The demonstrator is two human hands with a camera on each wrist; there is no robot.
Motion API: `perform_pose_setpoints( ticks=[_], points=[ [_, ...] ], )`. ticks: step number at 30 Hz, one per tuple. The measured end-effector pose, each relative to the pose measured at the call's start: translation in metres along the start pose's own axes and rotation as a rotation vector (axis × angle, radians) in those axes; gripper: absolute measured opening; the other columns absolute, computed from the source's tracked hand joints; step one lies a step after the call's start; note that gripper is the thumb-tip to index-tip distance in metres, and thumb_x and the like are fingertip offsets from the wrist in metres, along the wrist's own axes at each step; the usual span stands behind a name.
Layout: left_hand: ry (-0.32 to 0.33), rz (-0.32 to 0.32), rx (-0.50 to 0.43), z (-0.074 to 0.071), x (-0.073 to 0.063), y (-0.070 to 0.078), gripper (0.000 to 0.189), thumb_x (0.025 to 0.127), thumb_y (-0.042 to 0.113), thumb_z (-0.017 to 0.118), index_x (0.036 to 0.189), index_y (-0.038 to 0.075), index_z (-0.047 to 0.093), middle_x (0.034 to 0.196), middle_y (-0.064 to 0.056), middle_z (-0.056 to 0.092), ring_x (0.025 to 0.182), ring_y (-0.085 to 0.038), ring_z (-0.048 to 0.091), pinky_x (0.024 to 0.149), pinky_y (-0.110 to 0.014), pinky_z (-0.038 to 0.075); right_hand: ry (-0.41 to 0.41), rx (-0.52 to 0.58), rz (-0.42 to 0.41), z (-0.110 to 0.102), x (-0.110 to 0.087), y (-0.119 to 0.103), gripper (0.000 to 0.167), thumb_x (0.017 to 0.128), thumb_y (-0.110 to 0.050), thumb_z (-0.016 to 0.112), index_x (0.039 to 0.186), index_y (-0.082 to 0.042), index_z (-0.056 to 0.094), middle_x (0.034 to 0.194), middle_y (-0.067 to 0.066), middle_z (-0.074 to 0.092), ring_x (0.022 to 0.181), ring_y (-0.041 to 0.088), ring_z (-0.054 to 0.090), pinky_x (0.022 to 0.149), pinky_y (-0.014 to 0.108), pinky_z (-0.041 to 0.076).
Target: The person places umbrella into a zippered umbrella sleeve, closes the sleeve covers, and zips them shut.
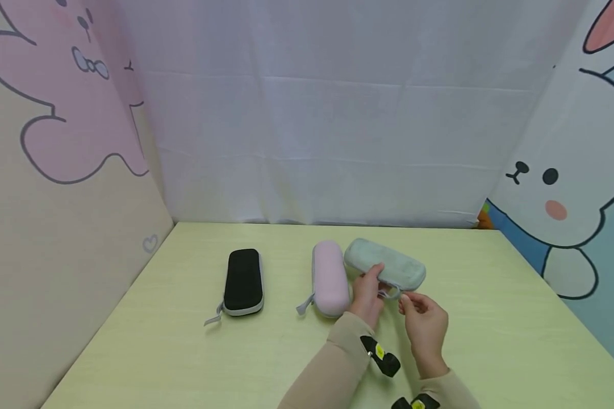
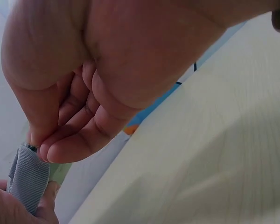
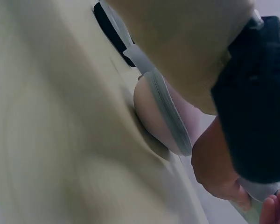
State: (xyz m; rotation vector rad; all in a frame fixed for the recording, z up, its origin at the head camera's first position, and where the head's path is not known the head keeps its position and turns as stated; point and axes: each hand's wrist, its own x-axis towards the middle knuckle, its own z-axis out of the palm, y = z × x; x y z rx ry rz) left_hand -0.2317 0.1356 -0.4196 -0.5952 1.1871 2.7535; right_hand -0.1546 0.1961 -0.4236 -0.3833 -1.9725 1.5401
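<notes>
A mint-green zip-up glasses case [image 1: 385,263] is tilted at an angle at the back of the table. My left hand [image 1: 369,298] grips its near side, thumb showing over the edge and the other fingers mostly hidden. From the case's near edge hangs a grey strap [image 1: 392,293], seen as a ribbed band in the left wrist view. My right hand [image 1: 426,326] pinches the end of that strap between thumb and forefinger. Close up in the left wrist view, the right hand [image 2: 93,84] has a small dark bit showing at its fingertips.
Just left of my left hand lies a pink glasses case [image 1: 330,278] with a grey pull tab. Farther left is a black one [image 1: 243,281], also with a grey tab. The pale table [image 1: 184,363] meets a white curtain [image 1: 312,130] behind.
</notes>
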Motion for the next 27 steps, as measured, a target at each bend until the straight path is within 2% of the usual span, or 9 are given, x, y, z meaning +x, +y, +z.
perform_pose_setpoints(
  ticks=[3,7,9,13,16,19,23,25,27],
  points=[
    [0.001,0.031,0.07,-0.002,0.0,0.002,0.017,0.079,0.01,0.07,0.086,0.001,0.057,0.073,-0.004,0.056,0.057,-0.012,0.048,0.056,-0.024,0.041,-0.083,0.019,0.031,-0.001,-0.001,-0.002,0.009,0.082,0.005,0.066,0.086,0.014,0.066,0.072,0.019,0.066,0.054,0.004,0.059,0.053,0.021,0.051],
    [-0.007,0.081,0.271,-0.005,0.0,0.005,0.02,0.075,0.014,0.073,0.086,0.0,0.065,0.068,-0.002,0.057,0.056,-0.011,0.047,0.052,-0.022,0.039,-0.347,-0.006,0.138,-0.018,0.009,-0.013,0.019,0.084,0.0,0.066,0.094,0.016,0.063,0.077,0.016,0.067,0.062,0.01,0.062,0.061,0.024,0.052],
    [-0.042,0.077,0.357,-0.006,-0.001,0.007,0.019,0.075,0.015,0.074,0.086,0.0,0.067,0.066,-0.003,0.059,0.052,-0.01,0.047,0.049,-0.021,0.038,-0.43,-0.051,0.156,-0.032,0.018,-0.02,0.024,0.087,-0.006,0.065,0.098,0.016,0.062,0.08,0.013,0.068,0.066,0.013,0.064,0.064,0.026,0.052],
    [-0.101,0.046,0.567,-0.011,-0.001,0.008,0.017,0.08,0.016,0.071,0.077,0.002,0.062,0.066,-0.003,0.056,0.05,-0.01,0.044,0.047,-0.023,0.037,-0.402,-0.149,0.1,-0.051,0.037,-0.032,0.032,0.091,-0.017,0.062,0.107,0.01,0.063,0.086,0.007,0.069,0.072,0.008,0.064,0.068,0.02,0.05],
    [-0.107,0.037,0.736,-0.016,-0.001,0.003,0.017,0.082,0.017,0.071,0.075,0.005,0.06,0.068,-0.002,0.055,0.055,-0.011,0.046,0.05,-0.025,0.039,-0.354,-0.21,0.062,-0.056,0.044,-0.032,0.033,0.092,-0.019,0.06,0.112,0.006,0.062,0.092,0.007,0.069,0.074,0.002,0.063,0.069,0.016,0.048],
    [-0.11,0.058,0.848,-0.019,0.001,-0.006,0.016,0.081,0.018,0.072,0.077,0.005,0.064,0.071,-0.001,0.057,0.062,-0.012,0.053,0.054,-0.027,0.044,-0.364,-0.252,0.062,-0.059,0.044,-0.026,0.032,0.092,-0.017,0.058,0.114,0.007,0.061,0.096,0.011,0.068,0.074,0.003,0.063,0.068,0.016,0.048],
    [-0.16,0.17,1.081,-0.023,0.0,-0.006,0.02,0.082,0.023,0.069,0.077,0.005,0.064,0.074,-0.003,0.059,0.067,-0.015,0.056,0.06,-0.03,0.046,-0.378,-0.346,0.006,-0.058,0.041,-0.014,0.029,0.093,-0.016,0.057,0.112,0.005,0.063,0.099,0.016,0.067,0.074,0.007,0.064,0.065,0.018,0.048],
    [-0.226,0.258,1.254,-0.024,-0.009,0.004,0.025,0.084,0.028,0.066,0.091,0.004,0.065,0.088,-0.004,0.063,0.08,-0.018,0.058,0.069,-0.03,0.047,-0.35,-0.411,-0.085,-0.06,0.04,-0.011,0.027,0.092,-0.015,0.057,0.111,0.004,0.064,0.099,0.017,0.067,0.077,0.014,0.064,0.066,0.024,0.049],
    [-0.322,0.385,1.413,-0.026,-0.022,0.021,0.032,0.087,0.03,0.062,0.108,0.006,0.064,0.102,-0.004,0.064,0.094,-0.018,0.058,0.078,-0.03,0.046,-0.318,-0.474,-0.197,-0.064,0.041,-0.007,0.027,0.092,-0.015,0.058,0.111,0.004,0.064,0.099,0.019,0.066,0.08,0.023,0.065,0.067,0.032,0.05]
  ],
)
